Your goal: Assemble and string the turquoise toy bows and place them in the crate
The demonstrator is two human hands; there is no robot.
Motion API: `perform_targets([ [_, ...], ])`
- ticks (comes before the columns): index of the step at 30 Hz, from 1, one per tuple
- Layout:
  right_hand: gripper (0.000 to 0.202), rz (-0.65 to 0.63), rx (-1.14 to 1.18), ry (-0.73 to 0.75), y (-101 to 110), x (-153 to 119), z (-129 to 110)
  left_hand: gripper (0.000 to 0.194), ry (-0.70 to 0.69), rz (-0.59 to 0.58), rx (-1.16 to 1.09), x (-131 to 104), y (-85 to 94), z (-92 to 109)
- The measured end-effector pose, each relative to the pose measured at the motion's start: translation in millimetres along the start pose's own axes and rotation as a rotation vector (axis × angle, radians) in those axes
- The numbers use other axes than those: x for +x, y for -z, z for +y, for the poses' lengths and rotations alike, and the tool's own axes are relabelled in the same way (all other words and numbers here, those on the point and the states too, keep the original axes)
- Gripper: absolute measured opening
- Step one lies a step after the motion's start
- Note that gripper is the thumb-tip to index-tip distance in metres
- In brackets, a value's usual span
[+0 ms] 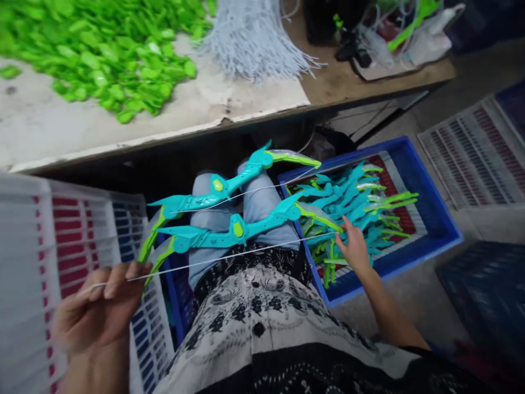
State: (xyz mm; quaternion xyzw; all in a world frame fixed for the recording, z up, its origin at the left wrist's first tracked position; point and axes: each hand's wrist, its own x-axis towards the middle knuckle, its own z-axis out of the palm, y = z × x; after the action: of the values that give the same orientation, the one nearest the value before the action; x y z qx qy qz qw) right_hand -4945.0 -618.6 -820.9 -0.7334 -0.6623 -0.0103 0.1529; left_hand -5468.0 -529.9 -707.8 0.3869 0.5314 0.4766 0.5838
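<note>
Two turquoise and lime toy bows lie across my lap. The nearer toy bow (238, 231) has a white string (241, 253) running along its near side. My left hand (106, 301) pinches that string's left end, close to the bow's left tip. At the other end, my right hand (353, 244) has its fingers closed on the bow's lime right tip, where the string meets it. Just beyond, the farther toy bow (219, 189) rests on my knees with its own string stretched between its tips. No hand touches that one.
On my right, a blue crate (435, 241) holds many similar bows. A white slatted basket (90, 230) stands at my left. The workbench (36, 120) ahead carries a heap of green plastic pieces (123, 60), a bundle of white strings (258, 44) and a cluttered tray (394, 71).
</note>
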Motion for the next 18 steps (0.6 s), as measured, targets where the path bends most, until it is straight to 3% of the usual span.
perform_targets([
  [2, 0.045, 0.013, -0.065, 0.049, 9, 14, -9, 0.025, 0.041, 0.026, -0.126, -15, -8.1, -13],
  [4, 0.036, 0.093, -0.056, 0.113, 17, 38, -34, 0.021, 0.082, -0.016, -0.165, -22, -26.9, -26],
  [7, 0.027, 0.121, 0.157, 0.317, 15, 85, -112, 0.019, 0.149, -0.035, -0.204, -25, -57.0, -42],
  [10, 0.028, -0.102, 0.275, 0.684, -8, 114, -215, 0.021, 0.247, -0.044, -0.256, -24, -72.9, -50],
  [13, 0.047, -0.371, 0.125, 0.939, -41, 115, -296, 0.025, 0.302, -0.150, -0.222, -24, -74.0, -50],
  [15, 0.055, -0.506, -0.003, 0.970, -55, 109, -320, 0.021, 0.305, -0.226, -0.169, -26, -71.3, -48],
  [18, 0.059, -0.624, -0.011, 0.899, -54, 109, -317, 0.023, 0.268, -0.288, -0.208, -28, -67.8, -49],
])
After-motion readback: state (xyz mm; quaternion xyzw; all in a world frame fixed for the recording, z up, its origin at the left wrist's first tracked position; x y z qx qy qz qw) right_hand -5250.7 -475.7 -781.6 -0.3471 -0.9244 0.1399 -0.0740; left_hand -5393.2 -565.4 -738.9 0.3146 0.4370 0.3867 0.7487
